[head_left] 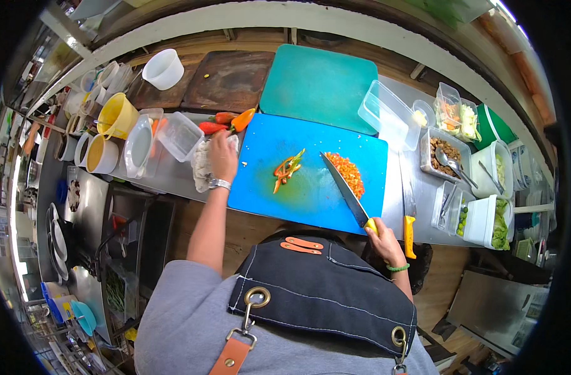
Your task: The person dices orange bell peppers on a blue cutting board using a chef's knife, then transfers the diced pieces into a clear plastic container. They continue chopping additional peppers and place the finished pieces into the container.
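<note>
My left hand [223, 157] is on a crumpled white cloth [202, 167] at the left edge of the blue cutting board [248, 206]. Its fingers curl down onto the cloth and are partly hidden. Just beyond it lie an orange chili pepper [243, 120] and red ones [212, 128]. My right hand [385, 242] grips the yellow handle of a kitchen knife [343, 186], whose blade rests on the board, pointing away to the left. Along the blade is a pile of finely diced orange-red pepper [348, 175]. Pepper trimmings [287, 170] with green stems sit mid-board.
A second yellow-handled knife [409, 215] lies right of the board. Farther right stand a tub of brown chopped food [445, 156] with a spoon and several vegetable containers. A green board [320, 84] is behind; a clear tub [180, 137] and yellow pitcher [118, 117] stand left.
</note>
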Demonstrator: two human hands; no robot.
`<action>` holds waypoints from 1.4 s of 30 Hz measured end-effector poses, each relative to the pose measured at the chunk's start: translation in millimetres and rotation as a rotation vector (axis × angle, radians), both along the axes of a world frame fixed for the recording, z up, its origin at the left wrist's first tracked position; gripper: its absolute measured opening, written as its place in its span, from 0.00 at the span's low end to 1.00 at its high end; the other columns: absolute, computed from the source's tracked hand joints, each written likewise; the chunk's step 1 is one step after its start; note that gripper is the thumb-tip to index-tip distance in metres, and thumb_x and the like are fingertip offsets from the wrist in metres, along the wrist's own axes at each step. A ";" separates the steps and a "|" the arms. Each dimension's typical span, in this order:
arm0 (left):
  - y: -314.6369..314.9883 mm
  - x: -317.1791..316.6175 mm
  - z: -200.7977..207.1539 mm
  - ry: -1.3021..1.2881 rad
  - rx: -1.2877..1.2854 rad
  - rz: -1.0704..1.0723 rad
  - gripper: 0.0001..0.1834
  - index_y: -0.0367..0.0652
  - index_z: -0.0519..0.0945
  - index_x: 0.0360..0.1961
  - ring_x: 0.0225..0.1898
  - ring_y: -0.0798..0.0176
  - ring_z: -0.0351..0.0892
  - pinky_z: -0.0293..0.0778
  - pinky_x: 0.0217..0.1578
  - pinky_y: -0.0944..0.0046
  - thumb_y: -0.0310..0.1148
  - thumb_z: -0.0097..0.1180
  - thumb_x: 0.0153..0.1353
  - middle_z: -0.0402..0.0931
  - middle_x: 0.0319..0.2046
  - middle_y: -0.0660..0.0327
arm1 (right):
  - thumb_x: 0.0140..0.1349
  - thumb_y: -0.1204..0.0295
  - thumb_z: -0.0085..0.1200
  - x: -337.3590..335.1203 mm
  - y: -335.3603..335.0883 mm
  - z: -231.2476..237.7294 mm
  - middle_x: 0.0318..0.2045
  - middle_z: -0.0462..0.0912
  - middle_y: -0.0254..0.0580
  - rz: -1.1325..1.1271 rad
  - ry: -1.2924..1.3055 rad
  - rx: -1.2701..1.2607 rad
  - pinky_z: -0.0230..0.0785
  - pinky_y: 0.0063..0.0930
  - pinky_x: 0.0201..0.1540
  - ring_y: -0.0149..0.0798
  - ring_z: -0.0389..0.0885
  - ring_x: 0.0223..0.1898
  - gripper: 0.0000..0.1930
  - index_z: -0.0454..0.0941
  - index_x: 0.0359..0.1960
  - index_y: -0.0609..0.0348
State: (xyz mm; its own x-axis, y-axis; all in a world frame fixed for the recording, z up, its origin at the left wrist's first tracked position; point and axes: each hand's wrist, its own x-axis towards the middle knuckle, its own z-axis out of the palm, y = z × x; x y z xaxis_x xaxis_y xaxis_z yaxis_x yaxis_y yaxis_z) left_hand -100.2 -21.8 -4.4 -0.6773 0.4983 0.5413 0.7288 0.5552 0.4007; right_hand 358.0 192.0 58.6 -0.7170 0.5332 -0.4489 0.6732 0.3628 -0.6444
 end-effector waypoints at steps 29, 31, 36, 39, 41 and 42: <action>400.6 71.5 29.1 -1.085 -0.413 -0.440 0.53 0.64 0.48 0.78 0.71 0.39 0.58 0.82 0.45 0.47 0.69 0.55 0.57 0.40 0.76 0.40 | 0.73 0.68 0.50 39.4 -19.9 -13.6 0.30 0.80 0.39 -0.797 0.865 -0.402 0.70 0.21 0.24 0.28 0.76 0.22 0.16 0.64 0.57 0.58; 392.4 43.1 -1.6 -1.092 -0.379 -0.454 0.42 0.66 0.44 0.78 0.71 0.40 0.58 0.83 0.44 0.47 0.56 0.48 0.69 0.40 0.77 0.45 | 0.77 0.60 0.41 -3.2 7.1 -4.0 0.32 0.78 0.43 -0.783 1.006 -0.537 0.70 0.23 0.22 0.31 0.76 0.21 0.14 0.65 0.54 0.56; 335.4 148.7 49.9 -1.187 0.043 -0.748 0.32 0.73 0.41 0.78 0.69 0.44 0.60 0.81 0.44 0.52 0.43 0.35 0.78 0.42 0.77 0.60 | 0.78 0.52 0.37 -45.7 64.6 -8.7 0.30 0.77 0.43 -0.874 1.189 -0.558 0.68 0.24 0.18 0.30 0.73 0.18 0.19 0.64 0.53 0.55; 300.3 157.7 55.2 -1.369 0.172 -0.698 0.32 0.74 0.40 0.77 0.63 0.47 0.67 0.81 0.44 0.53 0.46 0.36 0.78 0.49 0.74 0.53 | 0.78 0.50 0.36 -76.1 68.6 -4.3 0.28 0.77 0.44 -0.905 1.173 -0.580 0.68 0.25 0.17 0.30 0.73 0.17 0.19 0.63 0.49 0.55; 287.7 159.1 64.9 -1.486 0.256 -0.676 0.32 0.73 0.40 0.77 0.62 0.48 0.68 0.82 0.42 0.54 0.47 0.36 0.78 0.49 0.74 0.51 | 0.78 0.50 0.36 -84.4 60.6 -1.8 0.27 0.77 0.45 -0.903 1.137 -0.577 0.68 0.25 0.17 0.30 0.73 0.17 0.19 0.62 0.47 0.55; 283.3 159.0 70.5 -1.501 0.290 -0.685 0.32 0.73 0.40 0.77 0.65 0.47 0.67 0.82 0.40 0.55 0.48 0.35 0.78 0.46 0.75 0.52 | 0.78 0.50 0.35 -82.3 53.0 -3.2 0.27 0.77 0.45 -0.888 1.123 -0.579 0.68 0.25 0.17 0.30 0.73 0.17 0.19 0.62 0.46 0.55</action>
State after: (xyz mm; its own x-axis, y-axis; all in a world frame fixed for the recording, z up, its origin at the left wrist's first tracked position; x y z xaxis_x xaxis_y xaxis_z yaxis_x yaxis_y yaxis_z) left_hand 58.8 261.5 66.1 -0.3590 0.9071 -0.2196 -0.3091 0.1065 0.9450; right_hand 275.7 245.0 55.4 -0.3731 0.9054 -0.2027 -0.3811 -0.3487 -0.8563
